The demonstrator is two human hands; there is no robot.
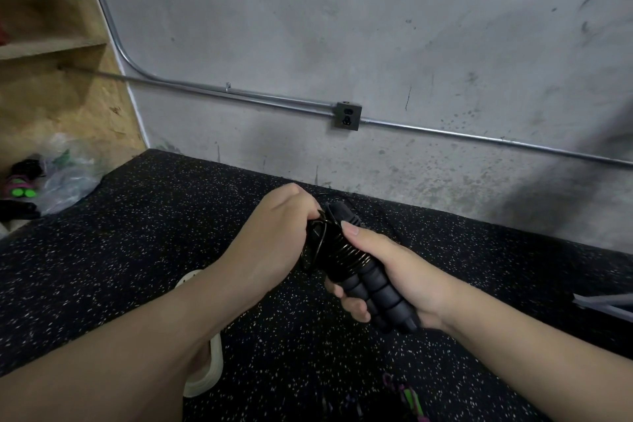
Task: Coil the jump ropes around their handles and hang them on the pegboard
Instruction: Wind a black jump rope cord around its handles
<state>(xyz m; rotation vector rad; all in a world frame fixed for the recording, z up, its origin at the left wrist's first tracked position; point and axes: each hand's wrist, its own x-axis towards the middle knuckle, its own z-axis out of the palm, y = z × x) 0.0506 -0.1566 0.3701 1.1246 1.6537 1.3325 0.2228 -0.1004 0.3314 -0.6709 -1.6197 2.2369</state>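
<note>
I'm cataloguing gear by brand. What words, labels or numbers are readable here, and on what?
None can be read.
Black foam jump rope handles: no visible print.
Grey wall outlet box: no lettering legible.
Clear plastic bag by the wooden shelf: too blurred to tell.

Dim, flat light; soft shadow on wall [565,202]; wide-angle bending at edges.

You find no text, label, brand, number or sign that can be read anywhere here. The black foam handles [370,281] you grip carry no print you can make out, and the wall outlet box [348,115] up beyond your grip shows only its sockets, with no marking that can be read.
</note>
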